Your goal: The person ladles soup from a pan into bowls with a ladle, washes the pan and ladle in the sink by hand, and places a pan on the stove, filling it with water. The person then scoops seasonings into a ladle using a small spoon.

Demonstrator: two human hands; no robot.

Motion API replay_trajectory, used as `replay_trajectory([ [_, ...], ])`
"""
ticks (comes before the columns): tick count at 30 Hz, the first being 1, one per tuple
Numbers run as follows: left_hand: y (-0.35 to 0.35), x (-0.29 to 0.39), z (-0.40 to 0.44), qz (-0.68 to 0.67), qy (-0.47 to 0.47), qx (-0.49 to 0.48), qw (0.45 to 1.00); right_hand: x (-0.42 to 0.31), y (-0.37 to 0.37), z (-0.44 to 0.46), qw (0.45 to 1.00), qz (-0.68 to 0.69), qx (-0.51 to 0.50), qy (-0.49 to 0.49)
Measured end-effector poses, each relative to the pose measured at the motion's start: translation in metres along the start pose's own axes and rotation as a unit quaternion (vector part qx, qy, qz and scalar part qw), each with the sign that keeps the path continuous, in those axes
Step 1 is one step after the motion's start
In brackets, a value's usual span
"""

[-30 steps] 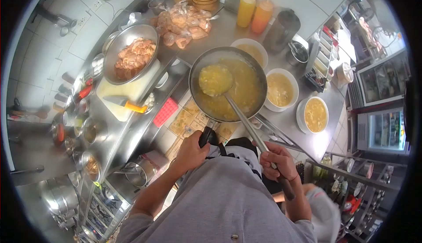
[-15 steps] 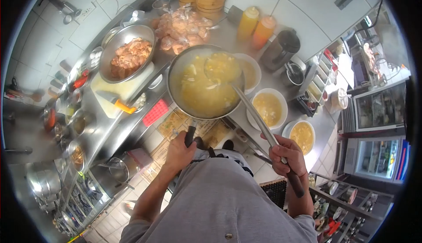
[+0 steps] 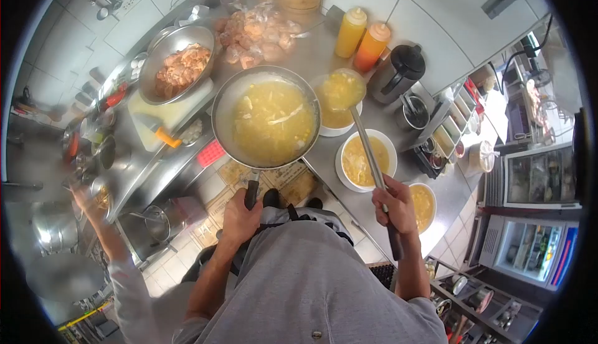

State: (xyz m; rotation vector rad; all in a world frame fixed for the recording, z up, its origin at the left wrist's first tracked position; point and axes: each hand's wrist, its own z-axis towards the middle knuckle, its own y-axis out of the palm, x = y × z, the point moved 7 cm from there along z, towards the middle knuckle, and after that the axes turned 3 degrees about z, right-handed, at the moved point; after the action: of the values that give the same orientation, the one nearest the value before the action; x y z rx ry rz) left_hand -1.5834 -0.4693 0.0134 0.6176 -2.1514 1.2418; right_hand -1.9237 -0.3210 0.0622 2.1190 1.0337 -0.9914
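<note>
My left hand (image 3: 242, 218) is closed around the black handle of a frying pan (image 3: 268, 163) holding yellow soup with pale shreds and corn-like bits. The pan is raised over the counter's front edge. In my right hand (image 3: 396, 206) is the long handle of a ladle (image 3: 369, 148). Its bowl, full of the same soup, hangs over the farthest white bowl (image 3: 336, 132) and hides part of it. Nearer to me, a second white bowl (image 3: 393, 156) and a third white bowl (image 3: 433, 202) hold similar soup; my right hand overlaps part of the third from this view.
A steel bowl of raw meat (image 3: 182, 73) rests by a cutting board with a yellow-handled knife (image 3: 167, 135). Bagged meat (image 3: 258, 36), squeeze bottles (image 3: 352, 31) and a dark pitcher (image 3: 398, 73) stand behind. At left, a co-worker's arm (image 3: 103, 226) reaches toward small containers.
The pan has moved left and slightly lower with my left hand. The ladle has gone from over the pan to over the farthest bowl. A co-worker's arm has appeared at left.
</note>
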Motion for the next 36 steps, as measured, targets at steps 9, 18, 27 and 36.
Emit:
replay_trajectory([
  [9,0.000,0.014,-0.017,-0.039,-0.006,0.001,0.999,0.030,-0.022,0.004,0.855,-0.442,0.103,-0.250],
  [18,-0.003,0.015,-0.020,-0.029,-0.008,-0.002,1.000,0.029,-0.041,-0.003,0.949,-0.257,0.040,-0.178],
  [27,-0.007,0.011,-0.015,-0.006,0.006,-0.016,1.000,-0.011,0.049,0.019,0.841,-0.443,-0.044,-0.307],
  [36,-0.023,0.003,-0.013,0.051,0.013,-0.029,0.998,0.031,0.082,-0.032,0.956,-0.103,-0.249,0.118],
])
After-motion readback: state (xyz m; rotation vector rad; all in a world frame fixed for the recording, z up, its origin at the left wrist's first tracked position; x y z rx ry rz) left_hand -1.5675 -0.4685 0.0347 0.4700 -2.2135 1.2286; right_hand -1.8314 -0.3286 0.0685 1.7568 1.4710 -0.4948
